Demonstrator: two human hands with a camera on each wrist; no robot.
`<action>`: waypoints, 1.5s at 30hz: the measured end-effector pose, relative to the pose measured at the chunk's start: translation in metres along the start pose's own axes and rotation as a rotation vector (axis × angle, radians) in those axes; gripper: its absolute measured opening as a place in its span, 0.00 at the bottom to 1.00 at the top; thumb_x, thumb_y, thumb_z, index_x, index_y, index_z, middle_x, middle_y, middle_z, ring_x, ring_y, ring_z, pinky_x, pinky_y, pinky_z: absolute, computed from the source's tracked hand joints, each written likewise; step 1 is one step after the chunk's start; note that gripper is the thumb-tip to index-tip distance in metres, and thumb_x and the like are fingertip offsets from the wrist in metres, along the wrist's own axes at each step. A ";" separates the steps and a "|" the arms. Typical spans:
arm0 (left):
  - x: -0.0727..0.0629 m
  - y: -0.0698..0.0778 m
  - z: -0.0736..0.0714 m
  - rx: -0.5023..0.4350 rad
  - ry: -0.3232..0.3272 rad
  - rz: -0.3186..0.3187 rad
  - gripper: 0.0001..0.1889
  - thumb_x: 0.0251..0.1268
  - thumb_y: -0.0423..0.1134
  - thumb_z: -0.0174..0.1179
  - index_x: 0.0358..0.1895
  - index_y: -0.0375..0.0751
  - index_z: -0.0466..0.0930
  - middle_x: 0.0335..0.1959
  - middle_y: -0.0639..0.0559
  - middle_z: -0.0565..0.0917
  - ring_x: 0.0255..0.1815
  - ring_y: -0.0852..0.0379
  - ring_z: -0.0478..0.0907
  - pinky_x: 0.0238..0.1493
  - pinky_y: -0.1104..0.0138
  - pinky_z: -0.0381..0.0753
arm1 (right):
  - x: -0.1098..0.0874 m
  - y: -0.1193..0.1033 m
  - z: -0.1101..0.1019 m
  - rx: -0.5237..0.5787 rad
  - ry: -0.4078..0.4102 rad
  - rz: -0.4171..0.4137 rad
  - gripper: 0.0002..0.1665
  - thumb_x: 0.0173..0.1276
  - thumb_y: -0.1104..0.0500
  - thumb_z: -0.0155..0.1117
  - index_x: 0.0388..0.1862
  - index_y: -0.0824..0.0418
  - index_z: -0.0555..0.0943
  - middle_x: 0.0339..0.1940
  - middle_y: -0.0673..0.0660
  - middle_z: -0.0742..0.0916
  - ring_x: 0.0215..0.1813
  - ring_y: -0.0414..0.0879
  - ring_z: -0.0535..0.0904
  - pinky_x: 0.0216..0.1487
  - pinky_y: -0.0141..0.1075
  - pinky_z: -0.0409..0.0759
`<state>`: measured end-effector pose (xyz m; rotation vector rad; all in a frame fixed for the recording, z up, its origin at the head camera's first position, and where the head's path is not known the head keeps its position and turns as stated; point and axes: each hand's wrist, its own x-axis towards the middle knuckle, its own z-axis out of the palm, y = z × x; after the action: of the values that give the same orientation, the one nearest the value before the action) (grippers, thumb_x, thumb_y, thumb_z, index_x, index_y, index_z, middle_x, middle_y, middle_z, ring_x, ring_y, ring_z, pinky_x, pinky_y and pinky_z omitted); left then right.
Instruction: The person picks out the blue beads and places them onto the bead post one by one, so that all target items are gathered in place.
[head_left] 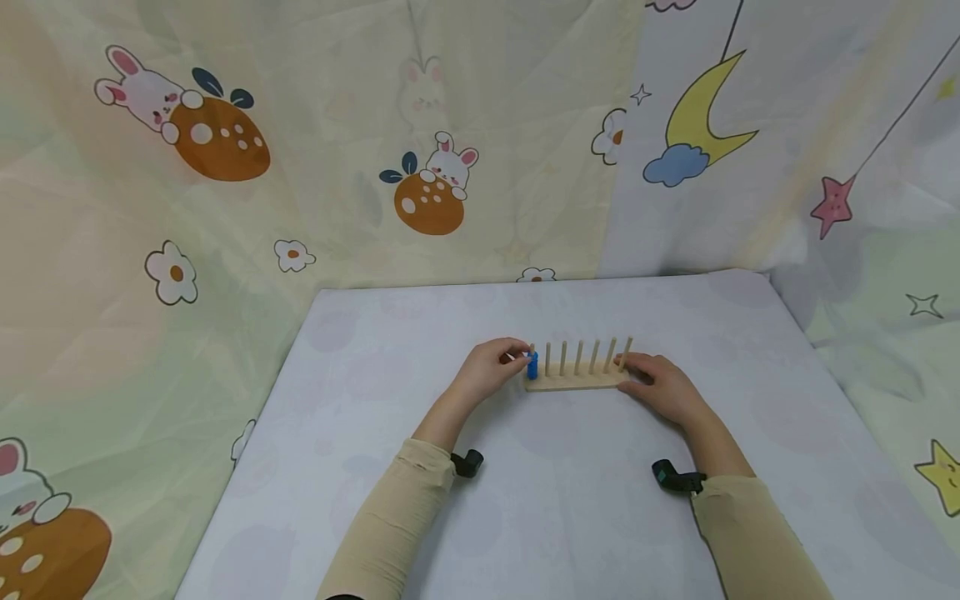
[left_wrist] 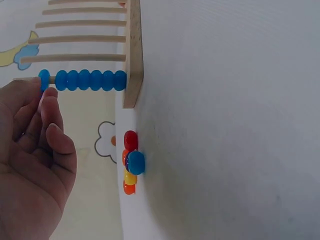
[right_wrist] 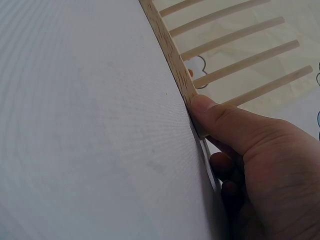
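A wooden peg board (head_left: 576, 383) with a row of upright pegs stands on the table. Its leftmost peg carries a stack of blue beads (left_wrist: 91, 80), while the other pegs in view are bare. With thumb and finger, my left hand (head_left: 491, 367) pinches one more blue bead (left_wrist: 44, 80) near the top of that peg, a small gap above the stack. The peg seems to run through this bead, though fingertips partly cover it. At the opposite end, my right hand (head_left: 663, 387) grips the board, its thumb (right_wrist: 204, 104) on the front edge of the base.
Loose beads lie on the table beyond the board's left end: a red bead (left_wrist: 131, 140), a blue bead (left_wrist: 136, 163), a yellow bead (left_wrist: 130, 178) and orange ones. The left hand hides them in the head view. Patterned cloth (head_left: 337, 167) hangs behind the white table (head_left: 555, 500).
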<state>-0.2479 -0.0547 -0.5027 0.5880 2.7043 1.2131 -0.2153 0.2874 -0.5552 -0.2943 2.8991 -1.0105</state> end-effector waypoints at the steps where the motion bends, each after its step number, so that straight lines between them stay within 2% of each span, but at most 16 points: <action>1: -0.001 -0.001 0.000 0.003 0.000 -0.004 0.14 0.70 0.50 0.60 0.54 0.54 0.83 0.44 0.59 0.85 0.42 0.61 0.79 0.40 0.69 0.79 | 0.000 0.000 0.000 0.000 -0.001 0.000 0.32 0.68 0.46 0.66 0.67 0.58 0.75 0.68 0.64 0.76 0.69 0.64 0.69 0.67 0.61 0.65; 11: -0.008 -0.015 -0.001 0.006 0.015 -0.032 0.12 0.70 0.49 0.60 0.51 0.53 0.84 0.43 0.59 0.85 0.43 0.60 0.78 0.44 0.67 0.79 | 0.002 0.003 0.002 -0.003 -0.003 0.005 0.33 0.68 0.44 0.66 0.68 0.57 0.74 0.69 0.65 0.76 0.69 0.65 0.68 0.67 0.63 0.64; 18: -0.011 -0.034 -0.001 0.046 0.019 -0.049 0.10 0.69 0.47 0.62 0.49 0.52 0.84 0.43 0.59 0.85 0.44 0.60 0.78 0.47 0.65 0.79 | 0.001 0.002 0.000 0.006 0.008 -0.001 0.33 0.68 0.46 0.67 0.67 0.58 0.75 0.68 0.64 0.76 0.69 0.64 0.69 0.68 0.62 0.64; 21: -0.011 -0.040 -0.002 0.054 0.006 -0.060 0.09 0.69 0.45 0.62 0.48 0.52 0.85 0.43 0.60 0.85 0.42 0.60 0.79 0.44 0.66 0.79 | 0.001 0.001 -0.001 0.010 0.008 0.000 0.32 0.68 0.47 0.67 0.67 0.58 0.75 0.68 0.64 0.76 0.69 0.64 0.69 0.68 0.62 0.64; 25: -0.014 -0.046 -0.003 0.060 -0.005 -0.100 0.08 0.68 0.45 0.62 0.47 0.53 0.84 0.43 0.59 0.84 0.41 0.60 0.79 0.40 0.68 0.80 | 0.001 0.000 -0.001 0.010 0.003 0.002 0.32 0.68 0.47 0.67 0.67 0.58 0.75 0.68 0.64 0.76 0.68 0.64 0.69 0.67 0.62 0.64; 30: -0.018 -0.054 -0.005 0.081 0.004 -0.153 0.09 0.68 0.49 0.62 0.47 0.54 0.84 0.43 0.58 0.83 0.43 0.59 0.78 0.43 0.65 0.79 | 0.001 0.001 0.000 0.011 0.001 -0.004 0.32 0.68 0.47 0.66 0.67 0.59 0.74 0.68 0.65 0.76 0.68 0.64 0.69 0.67 0.62 0.64; 37: -0.021 -0.060 -0.008 0.074 0.022 -0.169 0.11 0.67 0.50 0.63 0.47 0.52 0.84 0.41 0.57 0.82 0.43 0.57 0.77 0.47 0.62 0.78 | 0.002 0.001 0.000 0.015 -0.001 -0.004 0.32 0.68 0.47 0.66 0.67 0.59 0.75 0.68 0.65 0.76 0.69 0.64 0.69 0.68 0.61 0.64; 42: -0.022 -0.062 -0.008 0.088 0.005 -0.190 0.11 0.67 0.49 0.64 0.48 0.52 0.84 0.41 0.57 0.81 0.42 0.57 0.76 0.48 0.62 0.78 | 0.002 0.001 0.000 0.023 0.001 0.000 0.31 0.68 0.48 0.67 0.67 0.58 0.75 0.68 0.64 0.76 0.69 0.63 0.69 0.68 0.61 0.64; 45: -0.021 -0.061 -0.008 0.098 -0.007 -0.179 0.11 0.67 0.48 0.64 0.48 0.51 0.84 0.41 0.56 0.81 0.42 0.57 0.76 0.49 0.62 0.78 | 0.002 0.001 0.001 0.023 0.006 -0.004 0.31 0.68 0.48 0.67 0.66 0.58 0.76 0.68 0.64 0.77 0.68 0.64 0.69 0.68 0.61 0.64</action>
<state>-0.2492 -0.1059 -0.5436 0.3506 2.7533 1.0378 -0.2176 0.2874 -0.5565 -0.2973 2.8909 -1.0467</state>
